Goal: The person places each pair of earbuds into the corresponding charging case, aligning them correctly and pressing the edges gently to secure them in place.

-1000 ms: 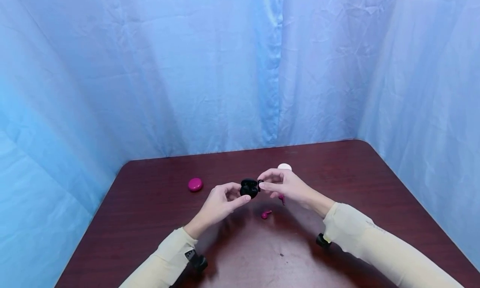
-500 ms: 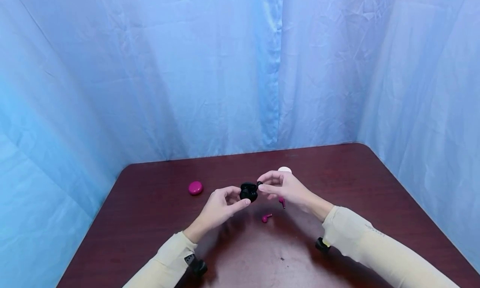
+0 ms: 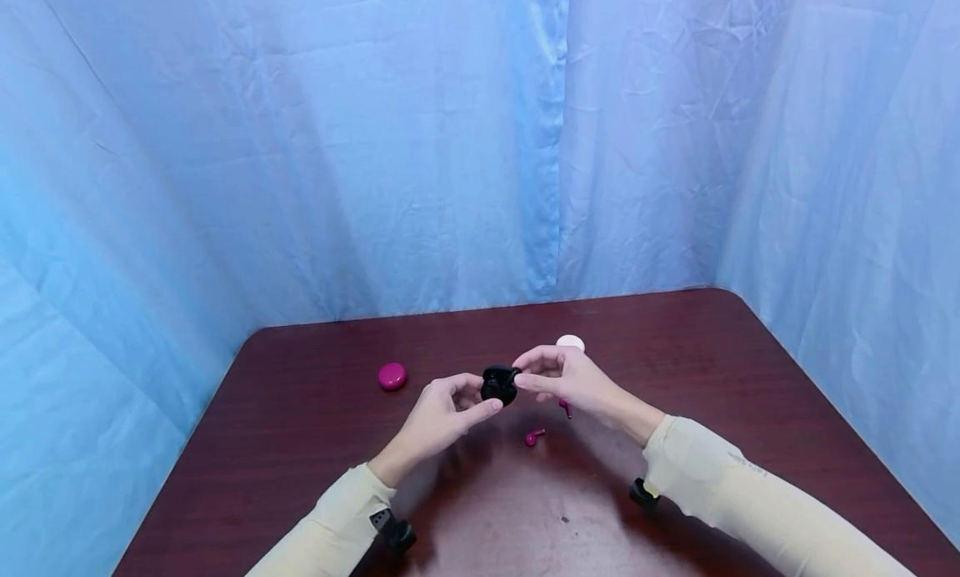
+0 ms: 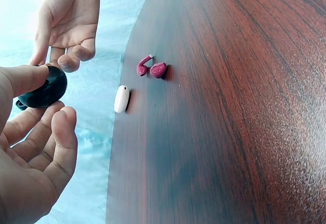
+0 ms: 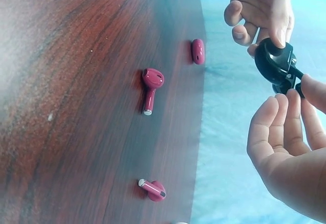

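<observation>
My left hand (image 3: 435,417) grips a small black earbud case (image 3: 497,391) between thumb and fingers, held above the table with its lid raised. At the case's right side, my right hand (image 3: 576,383) pinches a black earbud (image 5: 296,73) between thumb and fingertips. In the right wrist view the earbud's stem reaches the opening of the case; how deep it sits is hidden. A pink earbud (image 3: 533,438) lies on the table below the hands. Another pink earbud (image 3: 566,408) lies partly behind my right hand.
On the dark red-brown table (image 3: 300,477), a round pink case (image 3: 392,376) lies to the left of the hands. A white rounded case (image 3: 571,342) sits behind my right hand, partly covered. Light blue curtains (image 3: 420,143) hang around the table's far and side edges.
The black earbud in my right hand has tilted and come left against the open case. My left hand keeps its hold on the case; the things on the table have stayed put.
</observation>
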`<state>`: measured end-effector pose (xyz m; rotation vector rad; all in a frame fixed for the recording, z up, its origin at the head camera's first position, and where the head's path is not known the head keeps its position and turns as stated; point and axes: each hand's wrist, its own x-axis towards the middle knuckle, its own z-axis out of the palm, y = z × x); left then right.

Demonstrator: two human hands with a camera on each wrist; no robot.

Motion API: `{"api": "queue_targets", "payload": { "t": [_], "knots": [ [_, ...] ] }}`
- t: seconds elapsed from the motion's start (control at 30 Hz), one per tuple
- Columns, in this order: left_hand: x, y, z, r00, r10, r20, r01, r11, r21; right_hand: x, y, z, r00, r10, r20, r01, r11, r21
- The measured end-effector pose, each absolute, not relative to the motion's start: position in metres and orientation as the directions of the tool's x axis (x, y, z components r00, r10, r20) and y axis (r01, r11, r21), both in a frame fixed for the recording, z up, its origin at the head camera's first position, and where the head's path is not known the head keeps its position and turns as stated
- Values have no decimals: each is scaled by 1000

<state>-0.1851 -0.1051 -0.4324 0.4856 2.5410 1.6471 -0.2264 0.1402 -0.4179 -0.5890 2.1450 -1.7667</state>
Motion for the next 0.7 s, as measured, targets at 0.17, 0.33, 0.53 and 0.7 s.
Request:
{"api": "queue_targets", "payload": {
  "t": [0.17,0.33,0.53,0.7],
  "knots": [
    [-185,-106,-432,-945,307,111,225,366,903,-225,141,-417,-872,-488,25,-124,171,-977],
    [-185,-106,-432,-944,309,114,229,364,903,-225,141,-417,-869,-493,43,-148,175,-973],
    [-185,-105,-433,-944,309,116,232,371,899,-225,142,-417,-866,-497,50,-165,192,-967],
    [-184,-104,-433,-945,310,107,224,369,902,-223,142,-416,-862,-504,53,-173,194,-966]
  ]
}}
